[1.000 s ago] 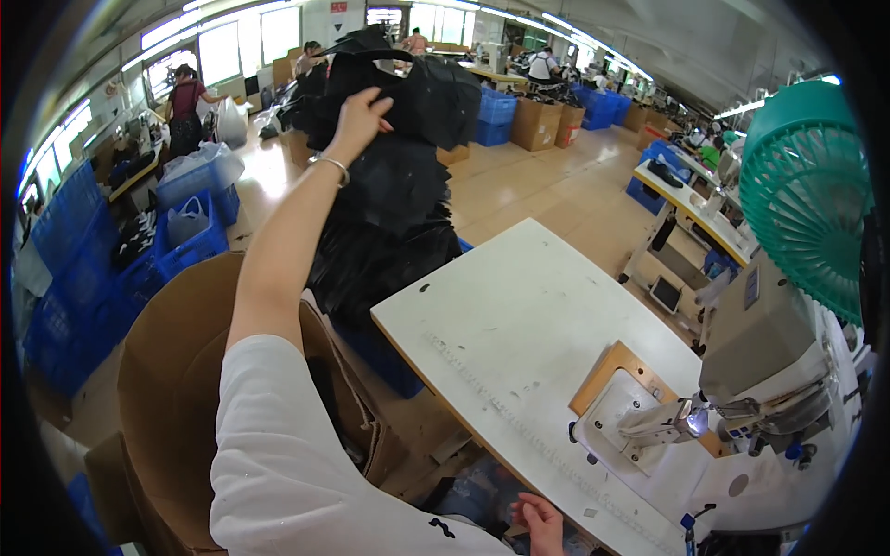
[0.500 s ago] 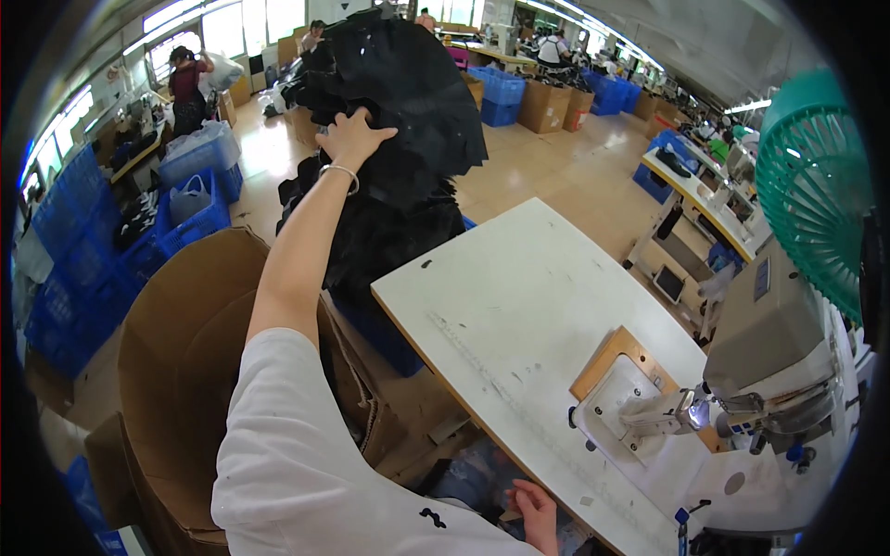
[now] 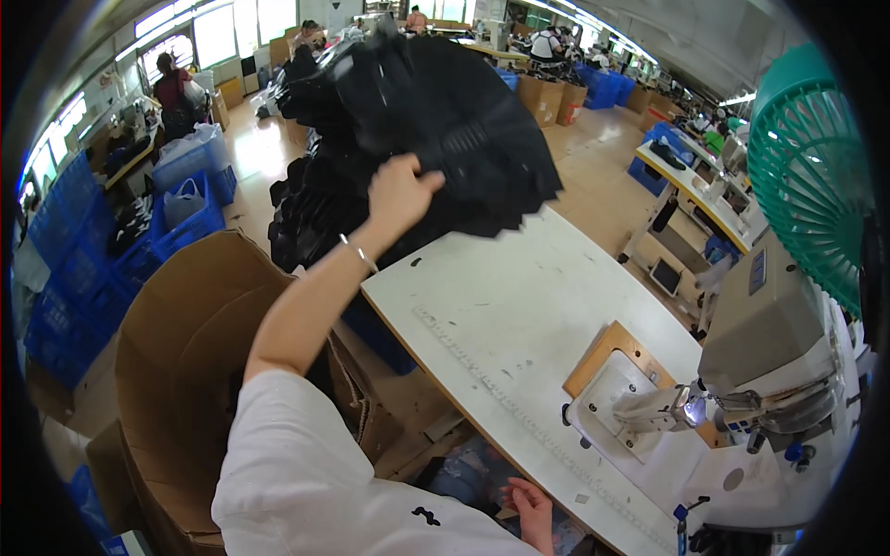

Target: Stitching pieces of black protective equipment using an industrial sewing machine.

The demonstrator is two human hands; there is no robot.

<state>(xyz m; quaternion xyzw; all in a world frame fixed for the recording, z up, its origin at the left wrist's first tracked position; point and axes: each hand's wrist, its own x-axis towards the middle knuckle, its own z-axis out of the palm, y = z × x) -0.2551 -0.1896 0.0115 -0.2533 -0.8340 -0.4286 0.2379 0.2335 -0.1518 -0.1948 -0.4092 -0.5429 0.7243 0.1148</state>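
Up high, our left hand (image 3: pixel 400 190) is closed around a fold of a big bundle of black fabric (image 3: pixel 436 120), with the arm stretched out and a thin bracelet (image 3: pixel 358 252) at the wrist. We hold the bundle in the air above the far corner of the white table (image 3: pixel 519 315), and its loose ends hang down past the table's left edge toward the open cardboard box (image 3: pixel 185 343) on the floor. Our right hand (image 3: pixel 533 510) sits low at the near edge of the table with its fingers curled; we cannot tell whether it grips anything. A sewing machine (image 3: pixel 751 352) stands at the right end of the table, and a green fan (image 3: pixel 807 167) sits above it. Blue crates (image 3: pixel 83 269) line the floor to our left.
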